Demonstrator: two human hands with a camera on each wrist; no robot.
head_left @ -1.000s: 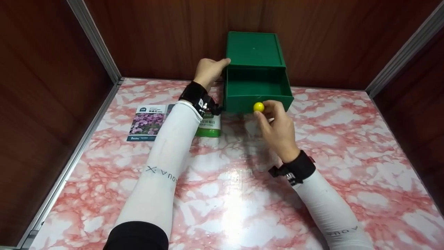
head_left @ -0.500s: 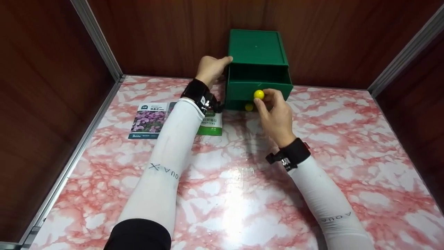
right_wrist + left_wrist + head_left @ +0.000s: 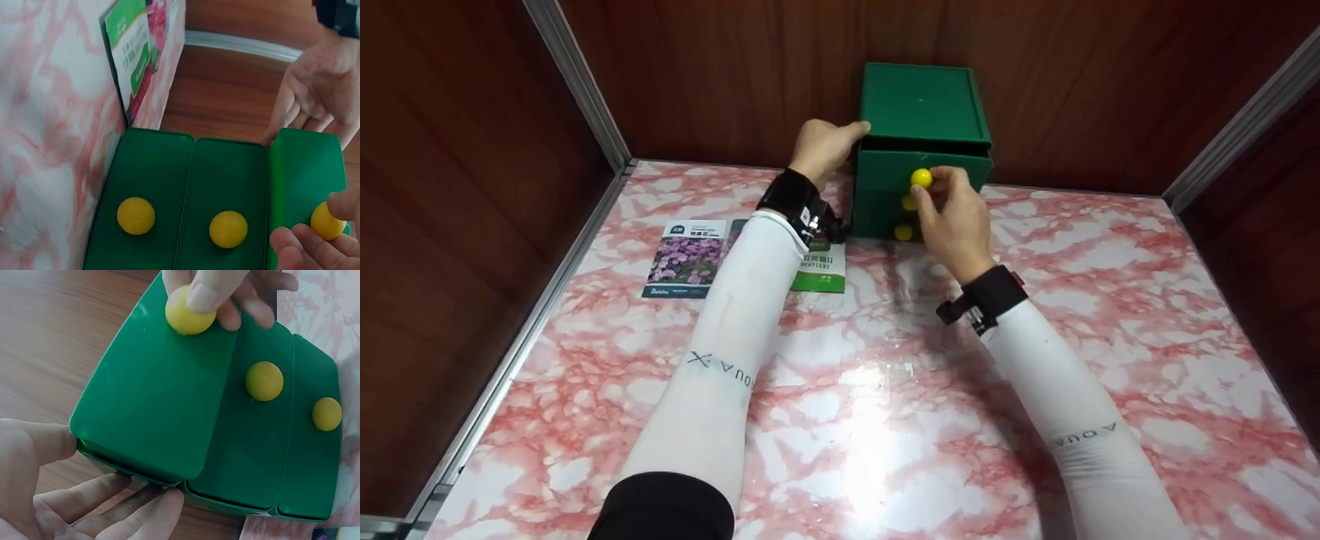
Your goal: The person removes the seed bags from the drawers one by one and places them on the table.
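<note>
A green chest of three small drawers (image 3: 922, 101) stands against the back wall. Its top drawer (image 3: 881, 176) sticks out a little past the two lower ones, leaving a narrow dark gap under the lid. My right hand (image 3: 962, 229) pinches that drawer's round yellow knob (image 3: 920, 178) between thumb and fingers. Below it, the middle knob (image 3: 228, 229) and bottom knob (image 3: 135, 216) are untouched. At the chest's left side is my left hand (image 3: 823, 148), its thumb on the upper edge and its extended fingers (image 3: 93, 495) against the side wall.
A packet with purple flowers (image 3: 686, 259) and a green-and-white packet (image 3: 823, 274) lie left of the chest, partly behind my left forearm. Wood-grain panels (image 3: 735, 75) enclose the marbled pink tabletop (image 3: 840, 420) at the back and sides.
My right hand has pushed the top drawer inward by its knob, from well out to nearly flush. The lower knobs have come into sight. My left hand stays at the chest's side.
</note>
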